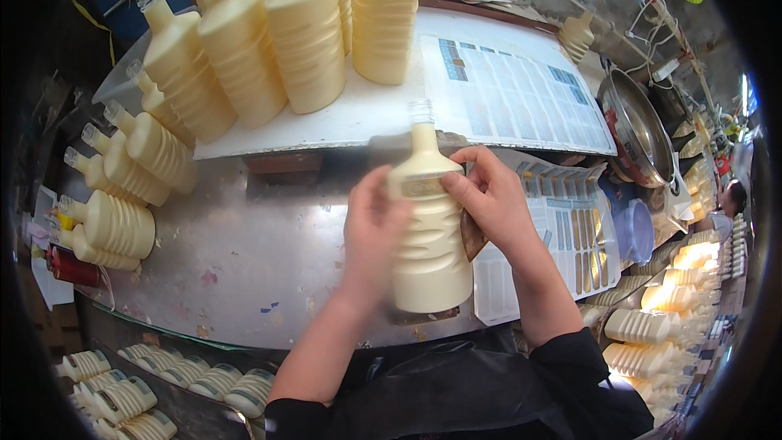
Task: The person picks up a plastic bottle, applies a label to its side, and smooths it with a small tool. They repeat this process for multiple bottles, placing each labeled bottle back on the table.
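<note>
A cream plastic bottle (pixel 432 269) with a clear threaded neck and ribbed sides stands in front of me, between my hands. Across its upper body runs a narrow gold-toned label (pixel 422 187). At the label's right end presses the thumb of my right hand (pixel 489 195), its fingers bent behind the bottle's edge. Blurred by motion, my left hand (pixel 371 220) is at the bottle's left side; its finger position does not show clearly. A brown piece (pixel 472 236) is partly visible beside the bottle under my right hand.
Several cream bottles (pixel 305 41) stand on the white board (pixel 326 126); more lie at the metal table's (pixel 236 244) left edge. Label sheets (pixel 513 98) cover the board's right part, and gold-label sheets (pixel 562 228) lie below. A metal pan (pixel 639 126) and purple bowl (pixel 633 232) are right.
</note>
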A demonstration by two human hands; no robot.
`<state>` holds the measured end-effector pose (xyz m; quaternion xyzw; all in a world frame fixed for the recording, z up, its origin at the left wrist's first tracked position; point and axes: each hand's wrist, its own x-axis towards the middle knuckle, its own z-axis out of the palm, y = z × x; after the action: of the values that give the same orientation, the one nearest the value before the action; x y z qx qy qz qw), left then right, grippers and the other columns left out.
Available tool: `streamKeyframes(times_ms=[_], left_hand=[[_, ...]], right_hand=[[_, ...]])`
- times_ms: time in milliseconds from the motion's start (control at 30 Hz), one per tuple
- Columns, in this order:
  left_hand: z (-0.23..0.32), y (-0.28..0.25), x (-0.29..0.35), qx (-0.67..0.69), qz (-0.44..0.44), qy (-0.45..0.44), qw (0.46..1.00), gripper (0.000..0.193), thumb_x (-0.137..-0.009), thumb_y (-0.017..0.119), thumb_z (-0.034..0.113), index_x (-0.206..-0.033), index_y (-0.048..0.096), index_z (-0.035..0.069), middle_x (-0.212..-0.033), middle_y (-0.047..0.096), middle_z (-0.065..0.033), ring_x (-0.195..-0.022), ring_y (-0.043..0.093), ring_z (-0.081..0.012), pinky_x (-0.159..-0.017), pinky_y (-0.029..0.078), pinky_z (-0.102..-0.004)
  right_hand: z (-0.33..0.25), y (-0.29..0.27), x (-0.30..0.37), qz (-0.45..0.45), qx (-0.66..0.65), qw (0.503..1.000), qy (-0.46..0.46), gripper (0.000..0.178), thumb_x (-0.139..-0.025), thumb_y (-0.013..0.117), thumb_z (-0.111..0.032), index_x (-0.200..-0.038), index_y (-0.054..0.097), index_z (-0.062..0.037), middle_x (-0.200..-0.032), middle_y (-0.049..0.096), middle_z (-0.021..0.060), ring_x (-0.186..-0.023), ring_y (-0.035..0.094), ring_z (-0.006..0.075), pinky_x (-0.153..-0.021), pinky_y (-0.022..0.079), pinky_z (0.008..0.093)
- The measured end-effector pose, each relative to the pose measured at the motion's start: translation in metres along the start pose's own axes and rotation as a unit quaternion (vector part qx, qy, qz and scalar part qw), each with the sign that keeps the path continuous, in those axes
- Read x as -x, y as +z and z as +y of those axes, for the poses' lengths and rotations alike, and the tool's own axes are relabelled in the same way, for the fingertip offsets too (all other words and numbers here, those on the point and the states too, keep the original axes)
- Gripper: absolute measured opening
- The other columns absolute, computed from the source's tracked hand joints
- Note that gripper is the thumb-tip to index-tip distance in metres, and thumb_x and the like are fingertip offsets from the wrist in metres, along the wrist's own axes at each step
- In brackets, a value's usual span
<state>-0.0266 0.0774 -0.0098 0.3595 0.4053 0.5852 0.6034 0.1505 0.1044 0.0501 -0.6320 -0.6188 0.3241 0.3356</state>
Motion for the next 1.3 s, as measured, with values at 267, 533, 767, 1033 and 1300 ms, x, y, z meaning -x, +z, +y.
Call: streamKeyframes(times_ms=[267, 533, 767, 1033, 1300], left_hand=[[-0.001, 0.004, -0.018, -0.218, 0.024, 0.066, 0.973, 0.04, -0.1, 0.067, 0.028, -0.127, 0.054, 0.002, -0.112, 0.059, -0.008, -0.101, 0.057, -0.0159, -0.089, 0.05, -0.0314], [0.003, 0.005, -0.02, -0.041, 0.006, 0.006, 0.999, 0.028, -0.107, 0.057, 0.028, -0.119, 0.057, 0.003, -0.111, 0.062, -0.0079, -0.102, 0.06, -0.0153, -0.091, 0.051, -0.0329], [0.0, 0.004, -0.026, -0.152, 0.02, 0.035, 0.988, 0.029, -0.107, 0.056, 0.03, -0.117, 0.056, 0.003, -0.113, 0.06, -0.0082, -0.101, 0.057, -0.0147, -0.094, 0.048, -0.0309], [0.003, 0.01, -0.022, -0.136, -0.007, 0.054, 0.989, 0.024, -0.111, 0.049, 0.026, -0.121, 0.053, 0.005, -0.11, 0.057, -0.0045, -0.101, 0.052, -0.0096, -0.092, 0.046, -0.0265], [0.001, 0.011, -0.024, -0.134, -0.006, 0.04, 0.99, 0.026, -0.112, 0.048, 0.029, -0.122, 0.052, 0.006, -0.11, 0.057, -0.0039, -0.099, 0.054, -0.0095, -0.09, 0.048, -0.0273]], right_hand=[[-0.004, 0.003, -0.001, 0.013, 0.043, 0.999, 0.0, 0.038, -0.088, 0.078, -0.032, -0.108, 0.066, -0.0026, -0.066, 0.049, -0.003, -0.062, 0.047, 0.007, -0.058, 0.039, 0.0263], [-0.002, 0.004, -0.003, 0.019, 0.018, 1.0, 0.017, 0.041, -0.084, 0.079, -0.035, -0.106, 0.066, -0.003, -0.065, 0.048, -0.0038, -0.062, 0.047, 0.0065, -0.058, 0.039, 0.0266], [-0.002, 0.005, -0.003, 0.024, 0.012, 0.999, 0.032, 0.046, -0.081, 0.081, -0.039, -0.105, 0.065, -0.0032, -0.065, 0.048, -0.0027, -0.062, 0.048, 0.0077, -0.058, 0.04, 0.0277], [-0.009, -0.001, -0.003, -0.012, 0.032, 0.997, 0.064, 0.058, -0.081, 0.075, -0.05, -0.113, 0.065, -0.0023, -0.087, 0.073, 0.0187, -0.084, 0.073, 0.035, -0.08, 0.056, 0.0426], [0.007, 0.004, -0.005, 0.019, -0.04, 0.998, 0.046, 0.044, -0.089, 0.074, -0.04, -0.111, 0.067, -0.003, -0.081, 0.065, 0.0062, -0.075, 0.061, 0.0167, -0.071, 0.049, 0.0306]])
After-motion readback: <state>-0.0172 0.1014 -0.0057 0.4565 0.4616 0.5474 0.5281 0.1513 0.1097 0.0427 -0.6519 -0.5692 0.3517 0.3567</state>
